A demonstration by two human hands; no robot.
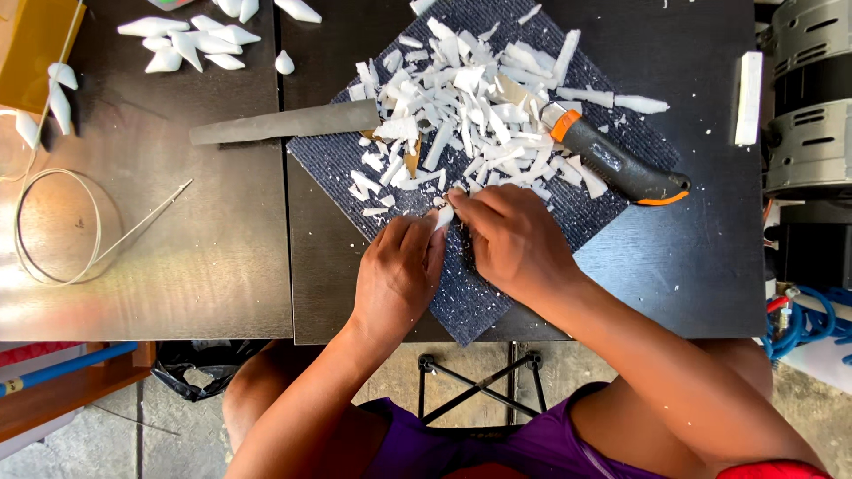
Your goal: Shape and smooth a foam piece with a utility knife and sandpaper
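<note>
My left hand [397, 270] and my right hand [510, 238] meet over a dark blue mat [612, 182] and together pinch a small white piece [443, 215] between their fingertips. Just beyond the fingers lies a heap of white shavings [470, 98] spread over the mat. A utility knife [612, 160] with a black and orange handle rests on the mat to the right of the heap, apart from both hands. A long flat metal file [284, 122] lies to the left, its end reaching onto the mat.
Several carved white drop-shaped pieces [191, 40] lie at the back left of the dark table [222, 257]. A coiled wire loop [58, 226] sits at left. A white block [748, 98] lies near the right edge, beside grey machinery [812, 89] and blue hose [812, 324].
</note>
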